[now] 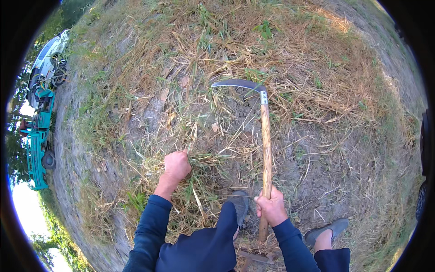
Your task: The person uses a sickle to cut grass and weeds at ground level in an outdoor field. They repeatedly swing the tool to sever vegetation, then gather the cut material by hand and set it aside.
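My right hand (272, 206) is wrapped around the lower part of a long wooden handle (266, 142). At the handle's far end, a riveted metal socket carries the curved steel blade (239, 83) of a sickle, its tip pointing left just over the dry grass. My left hand (177, 165) is a fist low over the ground, closed on a bunch of grass (209, 159) with green and straw-coloured stems sticking out to its right. Loose cut grass (190, 204) lies heaped beneath and below that fist.
Grey shoes (239, 205) stand on the bare soil (319, 166). A partly hidden flat object (256, 256) lies between my legs. Dry mown grass (316, 81) spreads ahead. Far left are a teal cargo vehicle (37, 156) and a white car (51, 54); a dark tyre-like shape (421, 200) edges the right.
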`<state>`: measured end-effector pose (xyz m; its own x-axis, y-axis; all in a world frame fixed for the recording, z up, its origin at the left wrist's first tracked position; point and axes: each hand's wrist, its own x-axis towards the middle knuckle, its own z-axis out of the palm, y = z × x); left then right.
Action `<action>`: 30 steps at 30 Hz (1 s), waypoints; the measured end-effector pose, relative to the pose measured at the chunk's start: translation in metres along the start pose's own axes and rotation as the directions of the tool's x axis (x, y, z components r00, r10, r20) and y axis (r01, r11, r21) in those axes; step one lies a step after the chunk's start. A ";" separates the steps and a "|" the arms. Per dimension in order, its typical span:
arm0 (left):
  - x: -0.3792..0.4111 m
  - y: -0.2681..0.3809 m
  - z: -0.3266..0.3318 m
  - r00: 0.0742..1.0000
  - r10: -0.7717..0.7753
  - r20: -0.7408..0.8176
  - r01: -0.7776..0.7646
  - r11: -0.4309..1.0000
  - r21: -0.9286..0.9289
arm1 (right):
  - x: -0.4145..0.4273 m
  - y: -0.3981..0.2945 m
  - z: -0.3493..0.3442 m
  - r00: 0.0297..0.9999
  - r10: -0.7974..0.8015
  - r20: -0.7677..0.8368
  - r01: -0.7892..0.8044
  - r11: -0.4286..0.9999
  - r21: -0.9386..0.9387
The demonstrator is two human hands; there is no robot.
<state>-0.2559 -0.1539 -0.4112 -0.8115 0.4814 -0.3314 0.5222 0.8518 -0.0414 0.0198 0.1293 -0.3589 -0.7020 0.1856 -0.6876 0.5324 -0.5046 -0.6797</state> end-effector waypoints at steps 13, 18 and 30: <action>-0.071 -0.019 0.033 0.968 0.134 0.213 -0.126 0.991 -0.052 | -0.095 0.012 -0.069 0.909 0.378 0.176 -0.124 0.648 -0.751; -0.090 -0.019 0.029 0.968 0.177 0.178 -0.162 0.982 -0.096 | -0.075 0.009 -0.049 0.944 0.310 0.109 -0.223 0.849 -0.479; -0.090 -0.016 0.001 0.970 0.175 0.171 -0.149 0.976 -0.157 | -0.109 0.025 -0.086 0.926 0.366 0.092 -0.266 0.807 -0.528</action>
<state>-0.1908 -0.2115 -0.3814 -0.6507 0.5806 -0.4893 0.5893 0.7926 0.1569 0.1505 0.1690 -0.3231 -0.4992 -0.0905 -0.8617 0.8658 -0.0114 -0.5003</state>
